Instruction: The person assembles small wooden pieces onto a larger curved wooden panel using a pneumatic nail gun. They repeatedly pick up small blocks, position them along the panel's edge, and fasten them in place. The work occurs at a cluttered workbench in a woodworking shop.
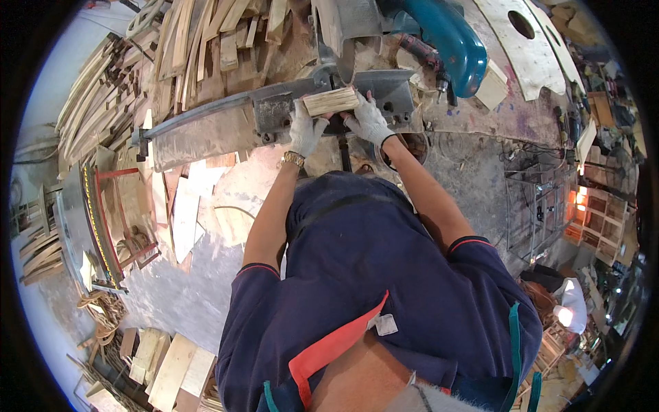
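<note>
Between my two hands is a short stack of wood pieces (331, 101), held crosswise in front of a saw blade (345, 63). My left hand (306, 129), in a whitish work glove, grips the stack's left end. At its right end my right hand (369, 122), gloved alike, has its fingers closed on the wood. Both hands are over the grey metal base of a mitre saw (273, 113), close to its fence. The saw's teal housing (458, 44) rises beyond and to the right. Whether the stack touches the base I cannot tell.
Long wood strips (182, 51) are piled at the far left. A dark red and black power drill (422, 53) lies beside the saw, near a plywood panel with a hole (535, 65). Boards (184, 216) lie on the floor at left. Another person (571, 305) is at the lower right.
</note>
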{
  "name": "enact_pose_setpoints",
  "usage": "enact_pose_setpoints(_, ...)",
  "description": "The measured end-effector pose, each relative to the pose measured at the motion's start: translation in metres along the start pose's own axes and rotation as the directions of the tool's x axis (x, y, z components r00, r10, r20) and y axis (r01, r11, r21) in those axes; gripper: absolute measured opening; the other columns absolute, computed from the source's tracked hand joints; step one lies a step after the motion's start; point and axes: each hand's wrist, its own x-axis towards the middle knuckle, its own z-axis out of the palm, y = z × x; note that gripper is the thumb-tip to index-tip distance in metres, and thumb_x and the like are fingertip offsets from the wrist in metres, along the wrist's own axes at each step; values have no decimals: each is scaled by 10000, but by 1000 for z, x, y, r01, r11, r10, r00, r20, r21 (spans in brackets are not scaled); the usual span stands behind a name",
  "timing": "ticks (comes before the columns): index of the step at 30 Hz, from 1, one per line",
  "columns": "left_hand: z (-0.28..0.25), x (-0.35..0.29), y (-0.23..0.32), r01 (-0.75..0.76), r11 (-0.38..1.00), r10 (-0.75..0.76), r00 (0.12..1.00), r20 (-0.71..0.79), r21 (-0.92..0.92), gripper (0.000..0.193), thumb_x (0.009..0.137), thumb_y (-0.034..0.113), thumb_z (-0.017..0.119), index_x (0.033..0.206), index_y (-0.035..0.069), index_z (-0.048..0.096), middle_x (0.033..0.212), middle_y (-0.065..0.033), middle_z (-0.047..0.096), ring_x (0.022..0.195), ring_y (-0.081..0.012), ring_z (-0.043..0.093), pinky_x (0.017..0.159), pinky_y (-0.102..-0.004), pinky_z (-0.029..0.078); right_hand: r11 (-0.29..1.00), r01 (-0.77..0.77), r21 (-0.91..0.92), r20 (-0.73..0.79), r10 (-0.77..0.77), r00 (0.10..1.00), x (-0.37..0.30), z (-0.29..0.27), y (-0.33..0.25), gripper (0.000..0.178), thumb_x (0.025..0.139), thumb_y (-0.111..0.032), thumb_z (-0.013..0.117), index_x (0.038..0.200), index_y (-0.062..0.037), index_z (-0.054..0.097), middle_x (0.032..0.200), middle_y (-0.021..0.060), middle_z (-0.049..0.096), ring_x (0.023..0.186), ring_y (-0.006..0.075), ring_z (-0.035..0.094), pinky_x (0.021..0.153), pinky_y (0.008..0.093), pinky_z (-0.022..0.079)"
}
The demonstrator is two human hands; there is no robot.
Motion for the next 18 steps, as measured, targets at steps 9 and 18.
enact_pose_setpoints(9,-3,15,-6,-22,986,23,1000,-4,163,757,908,345,722,1415,-33,308,1260,-284,604,1213,-501,538,1026,-551,418,999,-10,-40,3,10,1000,11,-33,-13,847,951,-364,631,1538,94,226,1390,284,520,1280,406,543,1217,593,215)
enact_pose_setpoints(18,2,4,-29,-109,940,118,993,-6,323,673,910,341,693,1386,-2,362,1295,-244,603,1220,-447,550,1112,-640,260,996,-77,-40,60,79,995,8,-24,-11,836,951,-405,643,1537,61,273,1471,256,497,1300,376,543,1235,510,239)
